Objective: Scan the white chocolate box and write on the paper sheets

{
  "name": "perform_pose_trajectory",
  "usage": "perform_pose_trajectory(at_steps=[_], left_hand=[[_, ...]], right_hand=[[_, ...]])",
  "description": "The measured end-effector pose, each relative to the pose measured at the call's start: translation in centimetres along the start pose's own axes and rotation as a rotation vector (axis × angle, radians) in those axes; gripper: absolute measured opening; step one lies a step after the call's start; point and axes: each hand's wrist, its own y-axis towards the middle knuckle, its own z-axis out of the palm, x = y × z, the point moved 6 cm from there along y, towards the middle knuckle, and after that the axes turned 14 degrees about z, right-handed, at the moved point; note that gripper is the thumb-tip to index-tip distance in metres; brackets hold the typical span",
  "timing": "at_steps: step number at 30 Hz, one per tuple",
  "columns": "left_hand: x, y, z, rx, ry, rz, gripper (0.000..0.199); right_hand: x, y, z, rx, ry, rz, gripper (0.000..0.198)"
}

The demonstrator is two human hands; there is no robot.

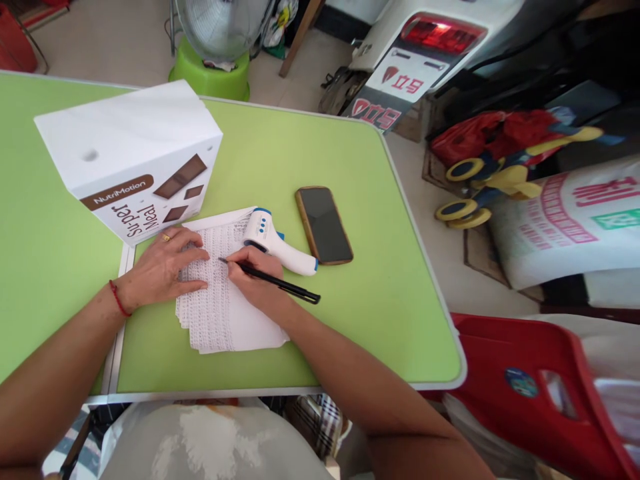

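Note:
Handwriting in dense lines covers much of a stack of white paper sheets [215,320] on the green table. My left hand [167,263] lies on the left part of the sheets, fingers spread. In my right hand [257,277] a black pen [285,285] is gripped, its tip at the written lines on the paper. Just beyond that hand, a white and blue infrared thermometer [280,247] lies across the upper right of the sheets. To its right rests a smartphone [325,225] in a brown case, screen dark. A white NutriMotion box [135,160] stands behind my left hand.
The green table [390,300] has a metal edge and a seam left of the papers. A red chair [530,360] stands at the right. Beyond the table are a fan [225,27] on a green stool [210,77], a scooter [420,60] and a large white sack [570,220].

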Motion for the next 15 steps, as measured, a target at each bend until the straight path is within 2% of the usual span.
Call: perform_pose_trajectory(at_steps=[10, 15], left_hand=[[-0.06, 0.03, -0.09, -0.005, 0.006, 0.001, 0.034], [-0.02, -0.01, -0.03, 0.004, 0.005, 0.007, 0.035]], right_hand=[[0.45, 0.11, -0.06, 0.000, -0.024, -0.071, 0.009], [0.30, 0.11, 0.00, 0.011, -0.025, -0.052, 0.009]])
